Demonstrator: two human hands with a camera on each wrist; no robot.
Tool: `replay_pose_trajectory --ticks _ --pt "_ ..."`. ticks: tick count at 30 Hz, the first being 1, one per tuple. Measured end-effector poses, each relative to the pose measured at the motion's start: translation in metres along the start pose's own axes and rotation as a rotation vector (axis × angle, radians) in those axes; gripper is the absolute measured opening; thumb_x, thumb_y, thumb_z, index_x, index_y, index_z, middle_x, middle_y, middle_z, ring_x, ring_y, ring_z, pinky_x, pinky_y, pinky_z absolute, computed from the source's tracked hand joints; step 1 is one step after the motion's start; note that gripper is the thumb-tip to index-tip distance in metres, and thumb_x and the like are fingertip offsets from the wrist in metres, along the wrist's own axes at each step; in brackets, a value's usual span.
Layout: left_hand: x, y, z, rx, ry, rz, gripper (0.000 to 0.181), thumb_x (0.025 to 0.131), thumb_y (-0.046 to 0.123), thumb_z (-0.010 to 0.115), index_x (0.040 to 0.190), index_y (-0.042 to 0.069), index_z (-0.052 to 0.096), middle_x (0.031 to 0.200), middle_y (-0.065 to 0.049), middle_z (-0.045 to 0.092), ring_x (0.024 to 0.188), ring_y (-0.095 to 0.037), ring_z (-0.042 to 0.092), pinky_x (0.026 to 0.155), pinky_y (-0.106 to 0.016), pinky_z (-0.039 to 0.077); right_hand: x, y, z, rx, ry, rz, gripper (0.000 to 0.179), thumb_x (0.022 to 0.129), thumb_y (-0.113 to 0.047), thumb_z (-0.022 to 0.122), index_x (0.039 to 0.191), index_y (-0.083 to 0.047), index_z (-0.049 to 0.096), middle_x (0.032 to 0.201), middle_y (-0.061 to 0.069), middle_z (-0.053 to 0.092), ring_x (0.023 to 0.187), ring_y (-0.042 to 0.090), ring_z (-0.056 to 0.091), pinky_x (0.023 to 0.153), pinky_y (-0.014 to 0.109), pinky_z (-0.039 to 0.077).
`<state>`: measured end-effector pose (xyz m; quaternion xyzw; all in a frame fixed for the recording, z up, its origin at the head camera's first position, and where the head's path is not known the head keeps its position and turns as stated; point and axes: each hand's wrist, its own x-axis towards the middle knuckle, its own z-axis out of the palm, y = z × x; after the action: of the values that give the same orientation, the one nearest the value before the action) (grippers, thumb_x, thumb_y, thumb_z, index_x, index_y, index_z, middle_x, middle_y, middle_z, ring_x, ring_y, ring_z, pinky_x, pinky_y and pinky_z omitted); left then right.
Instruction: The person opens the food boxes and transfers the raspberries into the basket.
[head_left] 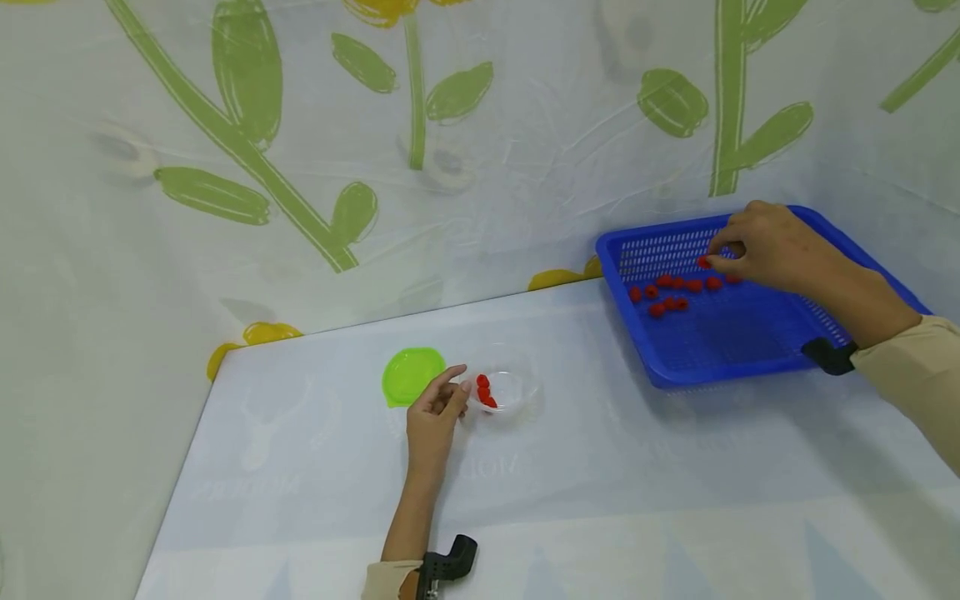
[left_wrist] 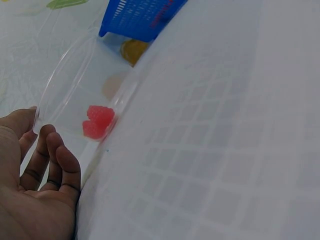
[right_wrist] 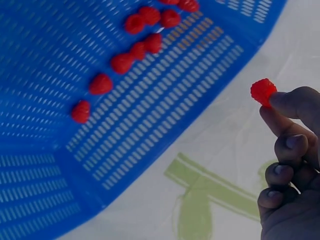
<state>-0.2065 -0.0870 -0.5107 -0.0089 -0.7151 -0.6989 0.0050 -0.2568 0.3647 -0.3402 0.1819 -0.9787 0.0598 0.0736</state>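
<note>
Between thumb and index finger, my right hand [head_left: 776,250] pinches a red raspberry [right_wrist: 263,92], held up over the blue basket [head_left: 652,354]. More raspberries [head_left: 693,286] lie along the basket's far side; in the right wrist view they form a loose line by the slotted wall. My left hand [head_left: 437,404] grips the rim of a clear plastic bowl [left_wrist: 70,95] standing on the table, with its other fingers loosely bent. A few raspberries [head_left: 483,392] sit inside the bowl on its left side.
A bright green lid [head_left: 411,377] lies on the white table [head_left: 315,450] just left of the bowl, partly behind my left hand. Behind the table hangs a white sheet [head_left: 525,167] with printed green leaves and yellow flowers. The basket stands close to it.
</note>
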Motion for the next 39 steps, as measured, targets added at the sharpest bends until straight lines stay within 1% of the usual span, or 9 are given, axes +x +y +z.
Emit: replay_pose_trajectory --ticks 4,6,11,16,19,24,29,34,39 --pt "0.001 0.000 0.000 0.003 0.000 -0.008 0.032 0.091 0.036 0.075 0.121 0.027 0.072 0.091 -0.009 0.060 0.077 -0.023 0.056 0.067 -0.022 0.048 0.003 0.008 0.003 -0.014 -0.042 0.015 0.006 0.081 -0.007 0.081 0.085 -0.004 0.078 0.070 -0.002 0.054 0.074 0.022 0.046 0.064 0.038 0.035" --pt "0.001 -0.001 0.000 0.007 0.000 -0.015 0.032 0.091 0.036 0.074 0.121 0.026 0.072 0.091 -0.008 0.060 0.077 -0.023 0.056 0.067 -0.022 0.047 0.004 0.012 0.004 -0.023 -0.059 0.013 0.007 0.081 -0.007 0.081 0.085 -0.003 0.077 0.072 -0.001 0.058 0.075 0.023 0.048 0.065 0.039 0.037" --pt "0.002 0.002 0.001 0.016 -0.001 -0.035 0.031 0.094 0.027 0.073 0.124 0.020 0.071 0.091 -0.006 0.061 0.078 -0.024 0.056 0.069 -0.025 0.049 0.009 0.022 0.007 -0.057 -0.103 -0.010 0.008 0.082 -0.009 0.080 0.086 -0.002 0.077 0.075 0.002 0.062 0.078 0.027 0.052 0.066 0.043 0.041" --pt "-0.002 0.021 0.002 0.023 -0.014 -0.041 0.032 0.095 0.018 0.071 0.126 0.012 0.069 0.090 -0.006 0.060 0.080 -0.028 0.056 0.070 -0.026 0.049 0.016 0.031 0.011 -0.073 -0.144 -0.018 0.009 0.082 -0.009 0.079 0.087 -0.002 0.077 0.076 0.004 0.065 0.079 0.029 0.055 0.070 0.048 0.044" --pt "-0.005 0.030 0.003 0.040 -0.016 -0.039 0.033 0.096 0.019 0.071 0.127 0.010 0.069 0.089 -0.006 0.060 0.079 -0.026 0.056 0.070 -0.025 0.049 0.019 0.037 0.017 -0.049 -0.174 -0.002 0.009 0.082 -0.009 0.079 0.086 -0.001 0.077 0.079 0.006 0.068 0.081 0.030 0.058 0.074 0.052 0.046" --pt "-0.006 0.031 0.003 0.045 -0.008 -0.048 0.032 0.095 0.021 0.071 0.125 0.012 0.070 0.088 -0.006 0.060 0.077 -0.022 0.056 0.070 -0.025 0.049 0.021 0.040 0.026 0.000 -0.210 0.019 0.006 0.083 -0.009 0.077 0.084 -0.003 0.077 0.082 0.007 0.070 0.084 0.032 0.058 0.076 0.055 0.046" --pt "-0.006 0.032 0.001 0.034 0.004 -0.046 0.032 0.095 0.020 0.071 0.126 0.012 0.070 0.087 -0.006 0.059 0.077 -0.022 0.056 0.070 -0.026 0.049 0.027 0.038 0.027 0.003 -0.223 0.018 0.007 0.083 -0.009 0.076 0.085 -0.002 0.077 0.082 0.007 0.070 0.084 0.032 0.057 0.075 0.054 0.046" --pt "-0.005 0.031 0.001 0.020 -0.004 -0.052 0.031 0.095 0.021 0.072 0.125 0.014 0.070 0.087 -0.005 0.059 0.076 -0.020 0.055 0.070 -0.025 0.047 0.029 0.042 0.034 0.022 -0.257 0.044 0.008 0.084 -0.009 0.075 0.087 -0.002 0.076 0.084 0.008 0.069 0.086 0.033 0.058 0.076 0.055 0.047" --pt "-0.006 0.029 0.003 0.020 -0.016 -0.055 0.033 0.095 0.021 0.072 0.126 0.012 0.070 0.087 -0.004 0.059 0.076 -0.019 0.055 0.069 -0.025 0.047 0.029 0.046 0.044 0.035 -0.289 0.063 0.009 0.084 -0.009 0.074 0.088 -0.001 0.076 0.084 0.008 0.069 0.085 0.033 0.060 0.075 0.055 0.049"
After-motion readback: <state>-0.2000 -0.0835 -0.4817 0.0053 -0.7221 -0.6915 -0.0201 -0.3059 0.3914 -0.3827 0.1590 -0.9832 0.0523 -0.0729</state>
